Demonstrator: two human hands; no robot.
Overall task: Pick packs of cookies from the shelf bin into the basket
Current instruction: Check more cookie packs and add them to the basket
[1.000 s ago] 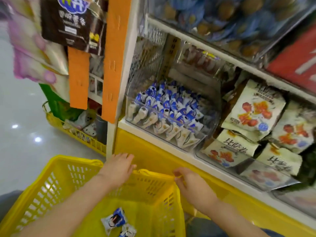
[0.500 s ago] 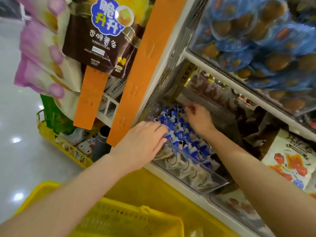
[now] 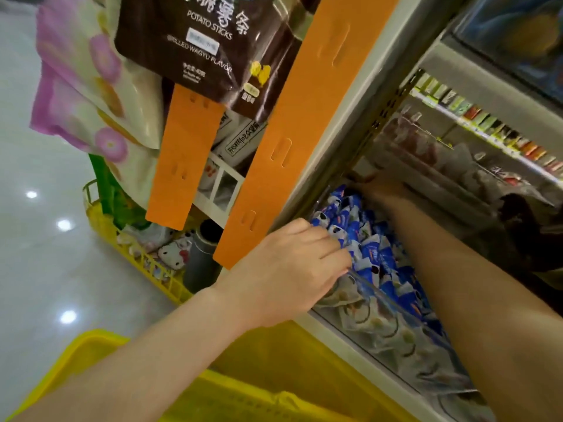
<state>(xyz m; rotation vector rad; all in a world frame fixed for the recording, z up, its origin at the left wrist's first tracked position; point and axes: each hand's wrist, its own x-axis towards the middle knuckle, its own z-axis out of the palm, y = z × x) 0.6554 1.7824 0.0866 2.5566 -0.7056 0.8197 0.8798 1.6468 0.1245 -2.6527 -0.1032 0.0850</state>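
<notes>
Small blue-and-white cookie packs (image 3: 374,257) fill a clear plastic shelf bin (image 3: 393,303). My left hand (image 3: 292,266) reaches over the bin's front left corner. Its fingers curl down onto the nearest packs and the thumb is hidden beneath. My right hand (image 3: 380,190) is deep at the shadowed back of the bin on top of the packs. It is blurred, so its grip is unclear. The yellow basket (image 3: 91,348) sits below my arms at the bottom edge, its inside out of view.
An orange strip (image 3: 292,141) hangs along the shelf post just left of the bin. Hanging snack bags (image 3: 195,47) crowd the upper left. A yellow floor crate (image 3: 146,263) with toys and a dark bottle stands left of the shelf. More stocked shelves run at the right.
Both hands rose from the basket rim into the cookie bin. Since half a second ago the right hand has pushed farther back and the left fingers have curled onto the front packs.
</notes>
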